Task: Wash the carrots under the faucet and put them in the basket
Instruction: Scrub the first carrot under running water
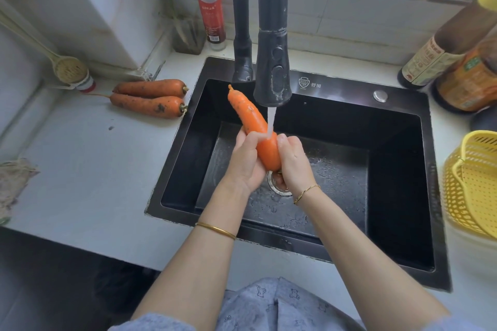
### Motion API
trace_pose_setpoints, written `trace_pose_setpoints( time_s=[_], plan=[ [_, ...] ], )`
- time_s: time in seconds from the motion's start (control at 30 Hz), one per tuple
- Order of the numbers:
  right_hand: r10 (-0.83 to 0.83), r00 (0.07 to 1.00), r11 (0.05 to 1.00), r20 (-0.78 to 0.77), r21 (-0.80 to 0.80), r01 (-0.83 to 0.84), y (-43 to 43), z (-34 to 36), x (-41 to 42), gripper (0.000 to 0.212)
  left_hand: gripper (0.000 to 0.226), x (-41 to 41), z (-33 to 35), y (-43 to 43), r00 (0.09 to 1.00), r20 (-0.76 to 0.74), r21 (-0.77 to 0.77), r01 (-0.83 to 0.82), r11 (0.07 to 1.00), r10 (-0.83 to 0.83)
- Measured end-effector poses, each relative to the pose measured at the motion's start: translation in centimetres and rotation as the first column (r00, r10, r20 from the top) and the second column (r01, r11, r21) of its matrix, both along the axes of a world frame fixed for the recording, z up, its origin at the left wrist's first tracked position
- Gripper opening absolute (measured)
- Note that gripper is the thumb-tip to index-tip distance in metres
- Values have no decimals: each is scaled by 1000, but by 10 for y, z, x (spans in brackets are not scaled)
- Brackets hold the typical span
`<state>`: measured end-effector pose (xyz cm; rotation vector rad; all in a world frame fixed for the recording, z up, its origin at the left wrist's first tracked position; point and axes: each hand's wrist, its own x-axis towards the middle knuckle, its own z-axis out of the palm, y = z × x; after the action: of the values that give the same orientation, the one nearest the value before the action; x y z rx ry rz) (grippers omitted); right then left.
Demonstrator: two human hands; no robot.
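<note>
An orange carrot (248, 118) is held over the black sink (398, 158), thin end up toward the black faucet head (273, 72). Water runs from the faucet onto its middle. My left hand (246, 161) grips the carrot from the left and my right hand (293, 161) grips its thick lower end from the right. Two dirty carrots (150, 98) lie side by side on the white counter left of the sink. A yellow perforated basket (473, 183) stands at the right edge of the counter.
A clear bottle with a red label (211, 5) stands behind the sink on the left. Dark sauce bottles (451, 62) crowd the back right corner. A ladle (68, 68) leans at the far left and a rag (13, 180) lies on the left counter.
</note>
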<state>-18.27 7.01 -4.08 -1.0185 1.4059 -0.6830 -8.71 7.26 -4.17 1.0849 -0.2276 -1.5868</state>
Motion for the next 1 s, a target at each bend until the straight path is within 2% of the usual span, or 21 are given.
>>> trace_pose_setpoints(
  time_s=[0.1, 0.17, 0.23, 0.43, 0.6, 0.67, 0.83, 0.93, 1.0],
  plan=[
    [-52, 997, 995, 65, 86, 47, -4, 1, 0, 34, 73, 3, -1, 3, 996, 10, -64, 84, 994, -84],
    [-97, 988, 982, 121, 176, 75, -9, 4, -1, 41, 88, 5, 1, 6, 972, 107, -105, 222, 969, -211],
    [-106, 984, 968, 145, 243, 69, -14, 6, -1, 44, 98, 4, 0, 8, 942, 171, -75, 305, 949, -290],
    [-87, 990, 961, 115, 271, 53, -19, 9, -2, 50, 84, -1, -3, 8, 961, 96, -57, 267, 962, -261],
    [-107, 984, 959, 145, 276, 63, -15, 6, -2, 44, 74, 1, -2, 8, 968, 54, -57, 247, 967, -245],
    [-121, 974, 948, 190, 315, 56, -14, 5, -4, 48, 75, 3, 0, 9, 965, 45, -64, 263, 963, -260],
    [-98, 983, 952, 157, 302, 47, -15, 5, -1, 46, 86, 1, 4, 9, 972, 46, -32, 232, 972, -230],
    [-126, 967, 945, 222, 324, 49, -15, 8, -3, 49, 85, 3, 4, 9, 969, 52, -57, 244, 968, -241],
    [-119, 970, 948, 210, 313, 48, -15, 9, -2, 50, 83, 3, 5, 9, 970, 53, -64, 242, 968, -239]
  ],
)
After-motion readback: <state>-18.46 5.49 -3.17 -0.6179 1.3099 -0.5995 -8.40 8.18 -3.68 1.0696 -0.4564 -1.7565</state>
